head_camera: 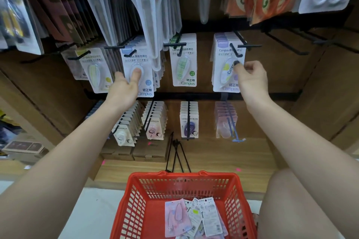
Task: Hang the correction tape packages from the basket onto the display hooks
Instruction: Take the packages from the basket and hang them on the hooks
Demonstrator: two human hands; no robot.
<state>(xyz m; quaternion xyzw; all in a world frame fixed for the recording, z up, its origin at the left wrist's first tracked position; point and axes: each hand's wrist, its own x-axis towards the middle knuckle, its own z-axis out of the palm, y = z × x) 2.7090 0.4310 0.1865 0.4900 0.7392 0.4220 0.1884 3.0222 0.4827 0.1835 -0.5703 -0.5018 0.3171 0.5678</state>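
Observation:
A red basket (pixel 186 180) stands below me with several correction tape packages (pixel 194 217) lying flat in it. Above it, Campus correction tape packages hang in a row on black display hooks. My left hand (pixel 126 85) holds the front blue-labelled package (pixel 144 85) on its hook, thumb pressed on the blister and fingers behind the card. My right hand (pixel 250 77) is curled at the black tip of the hook (pixel 236 62) carrying the purple packages (pixel 223 75), pinching that tip. A green package (pixel 184 64) hangs between my hands and a yellow one (pixel 97 72) is at the left.
A lower row of hooks holds more packaged tapes (pixel 189 120). Loose black hooks (pixel 177 153) lean on the wooden shelf beside cardboard boxes (pixel 149 153). Bare hooks (pixel 285 44) stick out at the upper right. Scissors and other packs hang overhead.

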